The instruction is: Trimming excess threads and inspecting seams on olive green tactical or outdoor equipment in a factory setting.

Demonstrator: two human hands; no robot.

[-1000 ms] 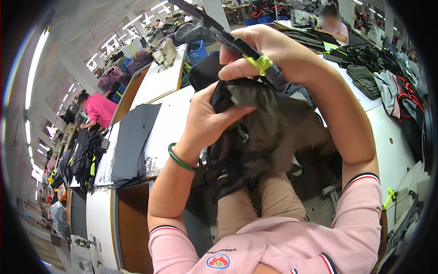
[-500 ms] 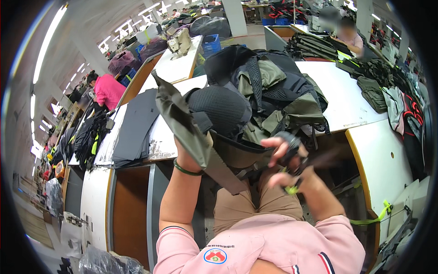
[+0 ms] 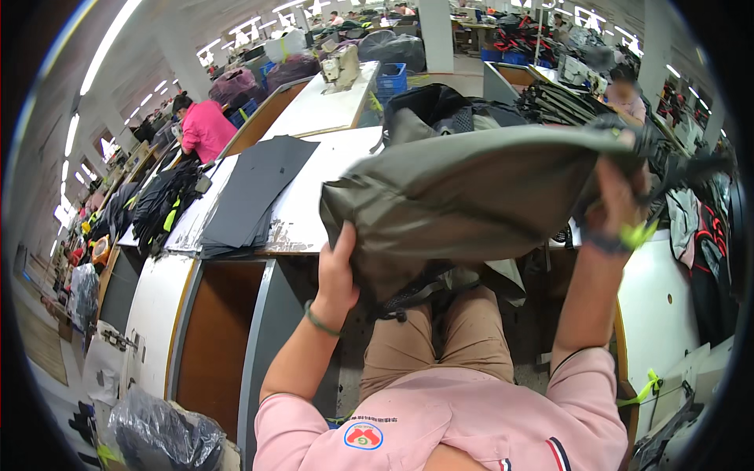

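Observation:
Stretched out in front of me is a dark olive backpack (image 3: 471, 196), its smooth fabric panel facing up. My left hand (image 3: 339, 271) grips the panel's lower left corner, thumb on top and fingers hidden behind. At the raised right end, my right hand (image 3: 616, 200) is closed on the fabric, smeared by motion. Around that hand are dark, blurred strap-like parts, and a yellow-green piece (image 3: 640, 233) shows by the wrist. Beyond the panel lies a heap of black and olive backpack fabric (image 3: 440, 106), mostly hidden by it.
Flat dark grey sheets (image 3: 255, 192) are stacked on the white table (image 3: 314, 208) at left. Black straps (image 3: 161, 200) hang beside them. A sewing machine (image 3: 340, 67) and blue crate (image 3: 391, 80) stand farther back. Two people sit at work, one in pink (image 3: 206, 129).
The olive panel has swung from upright at left to spread across between both hands. My right hand has moved up and right onto its far end; my left hand has shifted slightly.

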